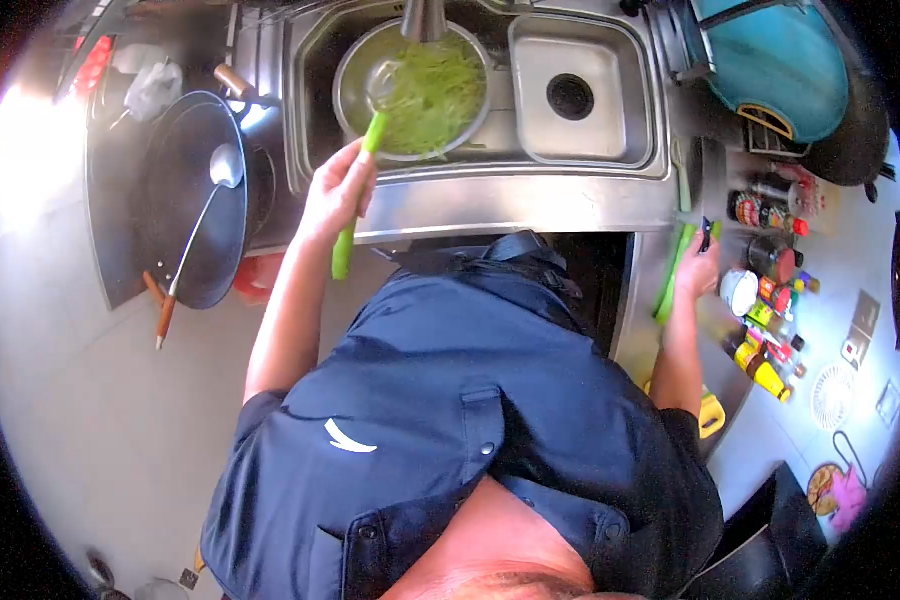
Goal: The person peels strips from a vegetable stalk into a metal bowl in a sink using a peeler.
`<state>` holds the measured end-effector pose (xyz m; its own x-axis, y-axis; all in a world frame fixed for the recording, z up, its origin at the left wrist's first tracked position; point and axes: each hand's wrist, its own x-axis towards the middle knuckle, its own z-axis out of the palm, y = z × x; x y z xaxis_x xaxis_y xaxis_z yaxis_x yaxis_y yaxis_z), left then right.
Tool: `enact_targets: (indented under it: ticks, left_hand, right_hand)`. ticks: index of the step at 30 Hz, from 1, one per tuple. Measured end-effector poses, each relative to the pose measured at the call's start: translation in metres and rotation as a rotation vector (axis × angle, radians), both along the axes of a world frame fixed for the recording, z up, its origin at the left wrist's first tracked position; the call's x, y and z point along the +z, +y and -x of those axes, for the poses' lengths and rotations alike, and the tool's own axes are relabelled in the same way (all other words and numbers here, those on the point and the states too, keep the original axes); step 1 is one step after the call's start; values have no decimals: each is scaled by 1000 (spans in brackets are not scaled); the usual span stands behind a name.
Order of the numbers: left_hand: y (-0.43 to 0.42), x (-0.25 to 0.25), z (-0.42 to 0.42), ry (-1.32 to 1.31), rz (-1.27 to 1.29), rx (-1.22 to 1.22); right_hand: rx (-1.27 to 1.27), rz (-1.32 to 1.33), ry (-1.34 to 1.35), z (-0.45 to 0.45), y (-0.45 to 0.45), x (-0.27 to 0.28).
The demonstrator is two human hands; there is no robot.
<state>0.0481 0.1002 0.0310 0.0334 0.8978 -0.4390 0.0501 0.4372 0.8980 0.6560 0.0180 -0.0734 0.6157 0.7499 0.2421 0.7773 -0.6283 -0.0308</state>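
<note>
My left hand (340, 195) is closed around a long, slim light-green vegetable stalk (342, 252). Its upper end reaches over the rim of a metal bowl (345, 100) in the left sink basin. Wet-looking green shreds (435, 95) fill much of that bowl, under the faucet (425, 20). On the right-hand counter, my right hand (698, 272) has its fingers closed on a small black-handled tool (707, 234), whose kind I cannot make out. Beside this hand lies a long bright-green thing (674, 275), partly hidden by the wrist.
A wok (195, 180) with a ladle (205, 215) stands left of the sink. The right basin (535, 140) has a dark drain. Several bottles and jars, one a yellow-labelled bottle (763, 372), line the right wall. A turquoise lid-like object (780, 70) is at upper right.
</note>
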Motion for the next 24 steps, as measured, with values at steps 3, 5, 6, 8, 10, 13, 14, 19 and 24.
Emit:
enact_targets:
  ticks: [3,5,6,8,10,13,14,19,24]
  left_hand:
    - [0,1,-2,-9,-42,-65]
    - [-3,8,-5,-42,-64,-64]
    - [-4,9,-5,-56,-68,-57]
    - [-5,15,-6,-36,-86,-76]
    - [-6,16,-4,-72,-110,-91]
    - [-7,20,-5,-121,-108,-75]
    - [-7,22,-3,-122,-110,-72]
    - [-3,34,-15,46,-16,42]
    - [-5,3,0,-129,-97,87]
  right_hand:
    - [-9,43,-5,-9,23,-4]
    - [-8,24,65,-11,35,-7]
    - [-14,37,76,-12,41,-8]
    - [-53,80,87,-9,51,-3]
    - [31,48,66,-14,54,-6]
    - [100,-10,16,-12,63,-7]
    - [102,50,3,-12,65,-8]
    - [157,-61,-103,-40,60,-33]
    - [26,69,27,-14,73,-6]
